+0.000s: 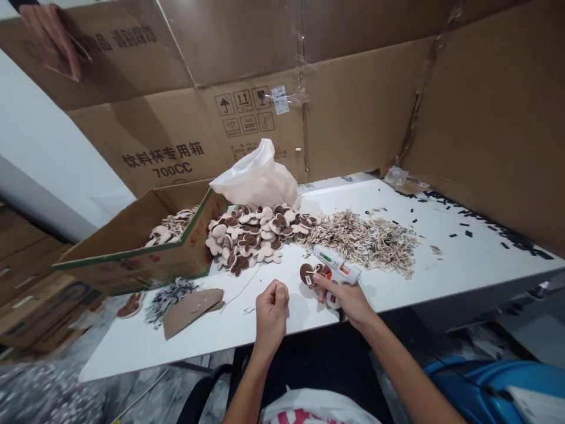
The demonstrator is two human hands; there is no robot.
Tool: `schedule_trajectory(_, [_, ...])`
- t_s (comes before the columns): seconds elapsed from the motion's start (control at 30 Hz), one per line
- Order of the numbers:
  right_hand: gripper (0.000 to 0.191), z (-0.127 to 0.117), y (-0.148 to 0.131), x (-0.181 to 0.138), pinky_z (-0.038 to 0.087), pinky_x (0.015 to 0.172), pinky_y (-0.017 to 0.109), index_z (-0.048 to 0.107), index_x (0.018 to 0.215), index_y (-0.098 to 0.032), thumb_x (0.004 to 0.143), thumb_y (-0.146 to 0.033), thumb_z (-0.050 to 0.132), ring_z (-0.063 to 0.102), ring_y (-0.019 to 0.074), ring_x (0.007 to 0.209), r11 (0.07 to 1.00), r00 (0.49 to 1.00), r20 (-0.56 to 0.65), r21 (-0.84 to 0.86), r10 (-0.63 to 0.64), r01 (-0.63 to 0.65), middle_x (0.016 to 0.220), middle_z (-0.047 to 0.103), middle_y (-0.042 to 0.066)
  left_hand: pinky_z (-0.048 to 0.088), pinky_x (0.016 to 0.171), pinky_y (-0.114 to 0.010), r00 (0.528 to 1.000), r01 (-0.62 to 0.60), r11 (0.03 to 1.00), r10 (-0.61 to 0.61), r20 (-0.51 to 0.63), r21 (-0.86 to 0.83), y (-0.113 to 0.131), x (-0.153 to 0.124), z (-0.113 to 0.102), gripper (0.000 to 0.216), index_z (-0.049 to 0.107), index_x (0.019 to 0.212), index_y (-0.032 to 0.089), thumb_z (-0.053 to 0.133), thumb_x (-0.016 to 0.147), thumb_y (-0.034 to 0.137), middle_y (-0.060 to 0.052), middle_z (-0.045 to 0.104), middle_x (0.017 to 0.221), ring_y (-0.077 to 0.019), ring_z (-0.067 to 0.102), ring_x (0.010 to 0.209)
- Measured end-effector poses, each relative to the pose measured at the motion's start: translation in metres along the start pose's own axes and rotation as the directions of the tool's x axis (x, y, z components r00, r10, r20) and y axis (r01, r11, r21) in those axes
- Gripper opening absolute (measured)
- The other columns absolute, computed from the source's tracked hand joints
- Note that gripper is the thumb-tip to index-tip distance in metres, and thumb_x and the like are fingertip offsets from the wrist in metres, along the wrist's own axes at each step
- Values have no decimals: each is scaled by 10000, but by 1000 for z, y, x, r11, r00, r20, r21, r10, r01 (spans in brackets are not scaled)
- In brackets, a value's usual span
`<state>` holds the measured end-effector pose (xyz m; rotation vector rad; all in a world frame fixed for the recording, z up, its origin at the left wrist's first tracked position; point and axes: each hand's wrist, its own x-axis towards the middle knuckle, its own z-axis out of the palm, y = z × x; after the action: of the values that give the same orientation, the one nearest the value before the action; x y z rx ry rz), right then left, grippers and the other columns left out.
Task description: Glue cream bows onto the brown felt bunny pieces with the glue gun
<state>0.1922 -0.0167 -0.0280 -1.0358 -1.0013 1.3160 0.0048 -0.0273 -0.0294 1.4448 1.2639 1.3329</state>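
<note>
From where I stood, the white table point(445, 250) carried the work on its near half. The right hand point(338, 288) was wrapped around the handle of a white glue gun point(336, 263), and its thumb and forefinger also pinched a brown felt piece point(305, 273) with a pale bow and a small tag. The felt piece sat beside the gun's orange nozzle; contact between the two could not be determined. The left hand point(272, 300) was curled into a fist near the front edge; whether it enclosed anything could not be told.

Beyond the hands lay a heap of brown and pale felt shapes point(247, 238), with a heap of pale cord bows point(366, 238) adjoining on the right. A white bag point(265, 176) stood behind the felt heap. A cardboard box point(132, 268) at left contained more felt shapes. In front of it were dark shreds point(168, 300) and a cardboard scrap point(192, 312). Small black pieces point(498, 229) were scattered at far right. Another person's hand point(53, 38) hung at upper left, before the cardboard wall point(357, 112).
</note>
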Motion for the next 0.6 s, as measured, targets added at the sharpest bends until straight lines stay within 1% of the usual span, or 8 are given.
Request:
schedule_trajectory(0.1, [278,0,0,1,470,629,281,716,723,-190,850,-422,801,609,161,570,1000,1000,-8,-21,-17,17,569,688,11,334,539,-213,1000,19,999,-19,8,-27,4,2,1,396,574,781,176,513,1003,498,48,413,601,-106,386,550])
schedule_trajectory(0.2, [279,0,0,1,467,638,283,722,728,-190,855,-428,794,614,165,581,999,1000,-4,-31,-15,15,573,688,11,412,615,-221,1000,-2,998,1,-22,-61,9,4,3,347,638,878,171,555,987,489,20,514,674,-125,490,636])
schedule_trajectory(0.27, [270,0,0,1,468,639,287,726,755,-192,855,-434,792,616,169,583,1000,1000,-2,-28,-13,13,583,694,10,448,664,-231,999,-13,998,11,-37,-68,11,5,3,325,664,902,168,589,971,477,4,563,707,-138,541,686])
schedule_trajectory(0.37, [271,0,-1,0,481,663,299,725,757,-193,853,-437,790,624,180,597,1000,1000,2,-20,-15,15,588,697,16,489,720,-250,999,3,997,-6,-37,-80,13,5,3,297,693,936,164,634,948,455,-18,627,749,-154,601,731])
schedule_trajectory(0.47, [291,1,-2,-1,479,657,304,729,741,-187,847,-451,790,626,186,593,1000,1000,-5,-27,-10,10,582,694,22,525,737,-270,999,31,993,-36,-38,-118,14,4,4,287,707,954,160,675,919,443,-39,674,798,-165,643,741])
schedule_trajectory(0.6, [303,0,-2,-1,466,636,298,734,731,-186,829,-465,801,617,183,580,999,1000,-13,-42,2,-2,574,693,22,545,746,-281,998,35,987,-44,-48,-159,13,3,4,266,709,945,158,729,878,415,-45,699,810,-168,672,739])
